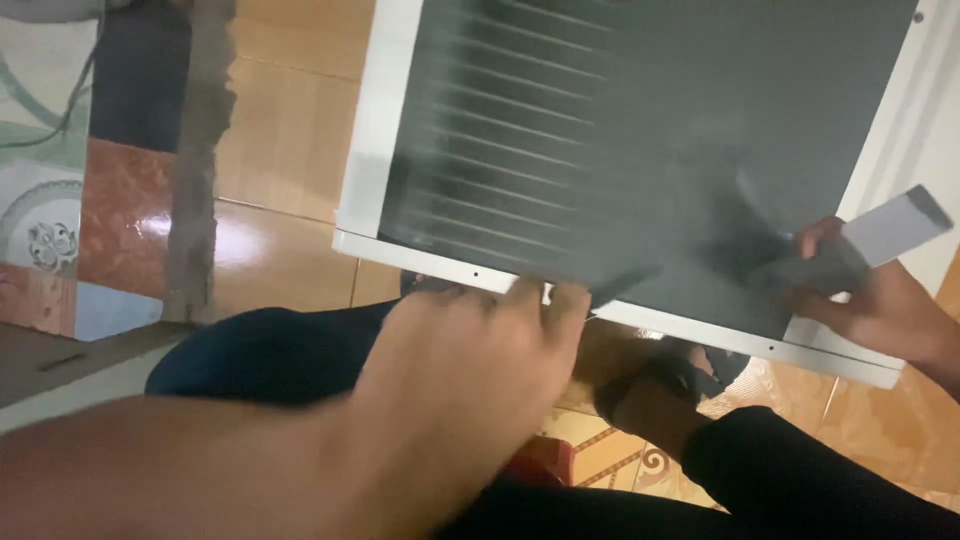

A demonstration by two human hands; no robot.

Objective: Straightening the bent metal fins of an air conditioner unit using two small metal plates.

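Clearly the left hand [470,340] is the nearer one — its fingers clamp the near white edge of the finned panel [640,150], which rests across the person's lap and stretches away from that grip. Its long edge runs left to right. Further right, the right hand [870,300] is closed on a brush [850,255] — bristles pressed to the dark fins. Tiled floor [290,140] shows beyond.
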